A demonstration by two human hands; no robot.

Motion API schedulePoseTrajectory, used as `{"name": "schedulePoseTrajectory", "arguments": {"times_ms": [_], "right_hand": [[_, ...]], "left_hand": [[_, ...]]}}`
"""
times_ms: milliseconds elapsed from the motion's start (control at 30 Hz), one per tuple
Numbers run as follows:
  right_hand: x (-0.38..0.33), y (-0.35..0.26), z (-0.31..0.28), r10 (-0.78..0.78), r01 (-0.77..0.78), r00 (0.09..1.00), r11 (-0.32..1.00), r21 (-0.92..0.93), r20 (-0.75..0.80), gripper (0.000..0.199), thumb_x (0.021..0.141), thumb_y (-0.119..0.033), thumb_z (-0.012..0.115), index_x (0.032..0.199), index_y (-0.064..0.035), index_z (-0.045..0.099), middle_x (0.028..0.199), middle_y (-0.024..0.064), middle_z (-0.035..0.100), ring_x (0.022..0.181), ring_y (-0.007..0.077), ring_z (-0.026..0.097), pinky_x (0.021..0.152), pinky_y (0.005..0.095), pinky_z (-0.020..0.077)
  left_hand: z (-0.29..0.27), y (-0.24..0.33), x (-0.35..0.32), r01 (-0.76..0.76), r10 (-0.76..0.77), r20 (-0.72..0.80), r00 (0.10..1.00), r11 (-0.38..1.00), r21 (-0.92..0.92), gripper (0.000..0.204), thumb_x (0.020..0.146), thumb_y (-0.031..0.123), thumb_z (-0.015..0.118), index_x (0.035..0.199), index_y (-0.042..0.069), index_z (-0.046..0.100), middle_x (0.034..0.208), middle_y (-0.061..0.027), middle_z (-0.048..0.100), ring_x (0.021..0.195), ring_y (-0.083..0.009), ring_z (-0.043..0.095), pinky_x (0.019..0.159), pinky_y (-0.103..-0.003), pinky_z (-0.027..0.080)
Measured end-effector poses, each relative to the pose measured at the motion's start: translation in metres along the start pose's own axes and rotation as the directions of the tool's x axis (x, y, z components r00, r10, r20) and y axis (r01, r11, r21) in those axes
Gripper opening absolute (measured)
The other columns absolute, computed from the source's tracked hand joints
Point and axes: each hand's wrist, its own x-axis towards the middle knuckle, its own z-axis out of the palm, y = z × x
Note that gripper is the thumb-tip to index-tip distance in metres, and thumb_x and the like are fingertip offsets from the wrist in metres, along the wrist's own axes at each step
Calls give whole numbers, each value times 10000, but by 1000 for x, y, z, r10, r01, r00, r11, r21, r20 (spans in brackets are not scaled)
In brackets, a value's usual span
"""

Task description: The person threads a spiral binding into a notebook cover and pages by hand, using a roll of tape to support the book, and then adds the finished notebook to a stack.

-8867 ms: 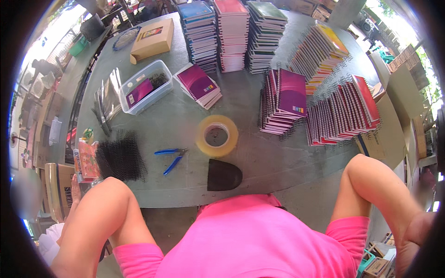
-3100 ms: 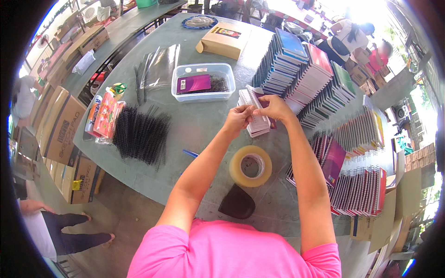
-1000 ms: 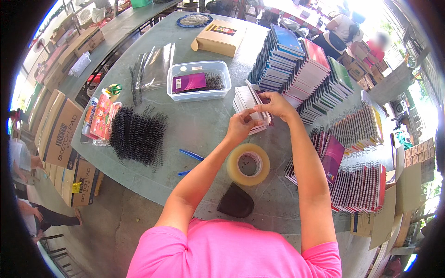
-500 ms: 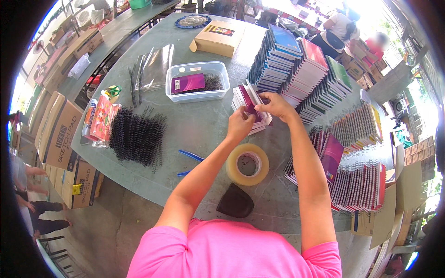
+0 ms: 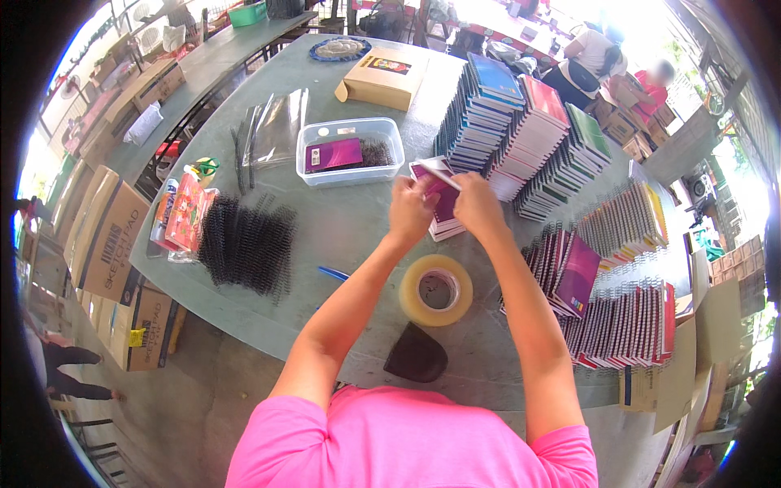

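Between my two hands a thin white stack of notebook sheets (image 5: 440, 174) is tilted up, edge toward me. My left hand (image 5: 412, 210) is closed, its fingertips at the left side of these sheets. The fingers of my right hand (image 5: 478, 205) pinch their right end. Under them lies a purple-covered notebook stack (image 5: 447, 213) with white pages, partly hidden by my hands. Just beyond is a clear plastic tub (image 5: 350, 175) holding a purple cover card (image 5: 333, 154) and small black coils (image 5: 374, 152).
Tall stacks of blue notebooks (image 5: 498, 85), red notebooks (image 5: 543, 106) and green notebooks (image 5: 587, 134) stand far right. Bound notebooks (image 5: 626, 325) lie nearer. A tape roll (image 5: 405, 291), blue-handled pliers (image 5: 332, 272), dark pouch (image 5: 416, 354) and black binding coils (image 5: 248, 244) occupy the table.
The sheets in my hands have lifted and turned edge-on, uncovering more purple cover below. My left hand has shifted slightly left, and my forearm now hides more of the pliers.
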Motion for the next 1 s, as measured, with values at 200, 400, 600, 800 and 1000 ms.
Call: {"name": "schedulePoseTrajectory", "arguments": {"times_ms": [200,400,600,800,1000], "right_hand": [[-55,-37,-80,-50,37,991,994,104,123,306,722,26,563,1005,-61,641,889,150,636,833,307,622,724,376,482],[-119,-1,-30,367,-294,926,551,781,90,262,740,-61,693,992,-13,638,820,59,661,763,135,605,691,272,466],[-150,18,25,376,-381,892,333,863,250,264,719,-50,743,953,-9,630,853,10,641,769,88,574,676,221,453],[-154,12,33,332,-400,903,420,815,272,292,709,-50,753,965,-8,618,912,34,645,803,101,582,697,235,463],[-125,-32,-17,91,44,949,911,411,-302,354,746,-98,694,1073,-23,578,1011,107,613,937,213,592,857,341,431]], "left_hand": [[-76,17,11,200,117,528,841,840,-505,361,705,37,741,1032,8,591,962,-76,634,894,-119,580,769,-307,476],[-74,2,-46,522,-32,650,760,625,-580,371,726,-55,694,1073,47,611,927,-59,648,810,-93,602,703,-248,498],[-57,12,-66,594,-45,700,713,569,-569,461,673,-61,744,1096,0,572,935,-64,644,863,-109,600,756,-245,506],[-43,4,-72,522,43,710,703,647,-556,239,689,-4,751,905,2,651,779,-19,666,712,-75,595,657,-244,496],[-45,-1,-78,423,24,646,763,737,-527,222,720,70,747,911,6,654,810,-42,677,741,-68,592,657,-253,489]]}}
